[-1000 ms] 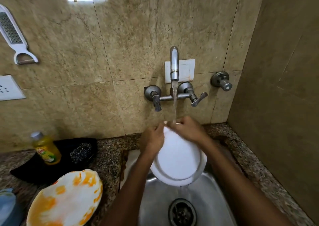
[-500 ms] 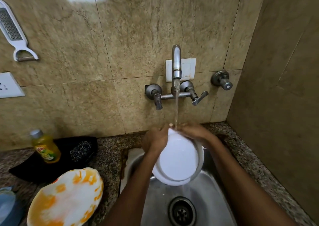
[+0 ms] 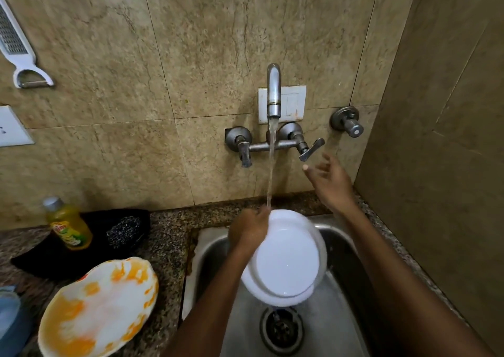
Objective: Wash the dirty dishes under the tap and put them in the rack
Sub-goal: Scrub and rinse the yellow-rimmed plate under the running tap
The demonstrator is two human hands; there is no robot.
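A white plate (image 3: 286, 264) is tilted over the steel sink (image 3: 341, 250). My left hand (image 3: 249, 230) grips its upper left rim. Water runs from the tap (image 3: 273, 92) onto the plate's top edge. My right hand (image 3: 328, 182) is raised off the plate, fingers spread, just below the tap's right lever (image 3: 311, 149) and not touching it. A dirty plate with orange stains (image 3: 101, 307) lies on the counter to the left. No rack is in view.
A yellow dish-soap bottle (image 3: 68, 224) and a dark scrubber (image 3: 124, 231) sit on a black cloth at the counter's back. The drain (image 3: 282, 329) is below the plate. A grater (image 3: 19, 48) hangs on the wall. A side wall closes in on the right.
My right hand has let go of the white plate and risen toward the right tap lever. The left hand alone now holds the plate, which sits slightly lower.
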